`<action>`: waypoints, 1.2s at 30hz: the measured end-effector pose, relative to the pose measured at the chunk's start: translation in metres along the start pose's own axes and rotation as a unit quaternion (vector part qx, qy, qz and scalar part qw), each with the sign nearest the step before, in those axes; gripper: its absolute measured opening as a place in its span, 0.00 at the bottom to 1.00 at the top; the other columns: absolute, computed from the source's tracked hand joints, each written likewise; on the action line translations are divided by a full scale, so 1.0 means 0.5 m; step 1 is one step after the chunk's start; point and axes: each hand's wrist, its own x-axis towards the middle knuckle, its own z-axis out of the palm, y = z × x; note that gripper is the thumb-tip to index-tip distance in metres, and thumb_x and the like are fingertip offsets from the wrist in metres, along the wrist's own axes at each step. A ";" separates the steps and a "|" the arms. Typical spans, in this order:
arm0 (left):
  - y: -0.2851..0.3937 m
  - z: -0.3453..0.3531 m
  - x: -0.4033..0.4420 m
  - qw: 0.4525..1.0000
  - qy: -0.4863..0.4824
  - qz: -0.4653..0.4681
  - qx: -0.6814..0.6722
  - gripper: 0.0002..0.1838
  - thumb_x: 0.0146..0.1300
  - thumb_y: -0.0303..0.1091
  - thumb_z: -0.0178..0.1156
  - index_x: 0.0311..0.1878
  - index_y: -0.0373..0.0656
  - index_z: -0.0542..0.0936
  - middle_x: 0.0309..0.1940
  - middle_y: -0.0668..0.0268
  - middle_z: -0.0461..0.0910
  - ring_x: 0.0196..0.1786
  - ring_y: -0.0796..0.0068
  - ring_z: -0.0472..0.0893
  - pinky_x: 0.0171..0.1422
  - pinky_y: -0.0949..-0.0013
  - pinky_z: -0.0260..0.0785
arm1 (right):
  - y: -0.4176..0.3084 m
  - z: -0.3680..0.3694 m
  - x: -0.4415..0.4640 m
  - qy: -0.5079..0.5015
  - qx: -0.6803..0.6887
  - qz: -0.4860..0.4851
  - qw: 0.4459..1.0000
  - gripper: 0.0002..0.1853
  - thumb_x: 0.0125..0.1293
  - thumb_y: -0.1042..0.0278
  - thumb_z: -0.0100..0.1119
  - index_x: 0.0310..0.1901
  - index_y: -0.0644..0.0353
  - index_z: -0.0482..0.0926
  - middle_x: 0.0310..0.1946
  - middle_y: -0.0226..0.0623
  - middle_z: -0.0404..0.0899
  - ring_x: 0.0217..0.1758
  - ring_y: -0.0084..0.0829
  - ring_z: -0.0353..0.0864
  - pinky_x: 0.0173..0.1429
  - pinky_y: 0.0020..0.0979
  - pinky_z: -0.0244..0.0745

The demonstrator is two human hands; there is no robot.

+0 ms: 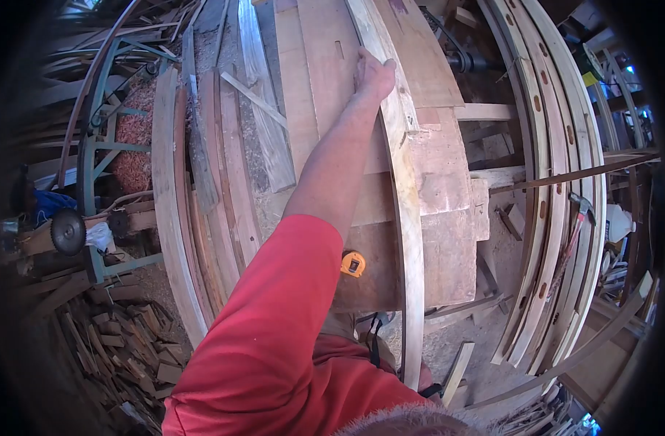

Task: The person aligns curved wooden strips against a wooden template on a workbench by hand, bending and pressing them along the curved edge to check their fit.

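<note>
My left hand (pixel 376 76), at the end of an outstretched arm in a red sleeve, is closed on the left edge of a long pale wooden plank (pixel 406 211). Some of its fingers are hidden. The plank stretches from the top of the view down towards my body, over a workbench (pixel 449 254) of wide wooden boards. Left of the plank, a yellow tape measure (pixel 353 264) lies on the bench near my sleeve. My right hand is out of view.
Curved slotted timbers (pixel 543 182) stand to the right, with a hammer (pixel 582 209) resting on them. Long boards (pixel 227 174) lie to the left, beside a green metal frame (pixel 93 167) and a round toothed disc (pixel 68 232). Offcuts (pixel 122 341) are heaped at lower left.
</note>
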 end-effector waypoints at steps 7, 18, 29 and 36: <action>-0.001 0.004 0.009 1.000 0.019 0.013 0.001 0.47 0.64 0.45 0.61 0.74 0.22 0.51 0.67 0.35 0.70 0.67 0.40 0.74 0.72 0.49 0.67 | -0.026 -0.002 0.008 -0.051 0.134 0.037 0.989 0.16 0.82 0.55 0.40 0.56 0.54 0.73 0.28 0.34 0.82 0.27 0.30 0.83 0.31 0.34 0.81; -0.005 0.005 0.026 1.000 0.020 0.019 -0.002 0.47 0.64 0.46 0.61 0.73 0.21 0.51 0.63 0.33 0.73 0.65 0.38 0.76 0.71 0.49 0.69 | -0.087 -0.013 0.022 -0.006 0.183 0.134 0.974 0.31 0.79 0.32 0.37 0.42 0.53 0.80 0.23 0.35 0.80 0.22 0.33 0.80 0.27 0.34 0.77; -0.020 0.016 0.048 0.999 0.025 0.033 0.002 0.47 0.63 0.47 0.62 0.74 0.23 0.52 0.63 0.33 0.73 0.66 0.37 0.75 0.72 0.49 0.68 | -0.110 -0.022 0.031 0.024 0.240 0.232 0.942 0.38 0.78 0.30 0.33 0.38 0.54 0.86 0.24 0.35 0.84 0.27 0.31 0.84 0.33 0.34 0.81; -0.011 0.007 0.051 1.000 0.010 0.007 -0.008 0.45 0.62 0.48 0.62 0.71 0.23 0.54 0.64 0.33 0.72 0.67 0.36 0.74 0.74 0.48 0.66 | -0.121 -0.020 0.040 0.032 0.269 0.260 0.927 0.39 0.77 0.28 0.34 0.39 0.56 0.86 0.25 0.35 0.85 0.26 0.29 0.84 0.33 0.33 0.81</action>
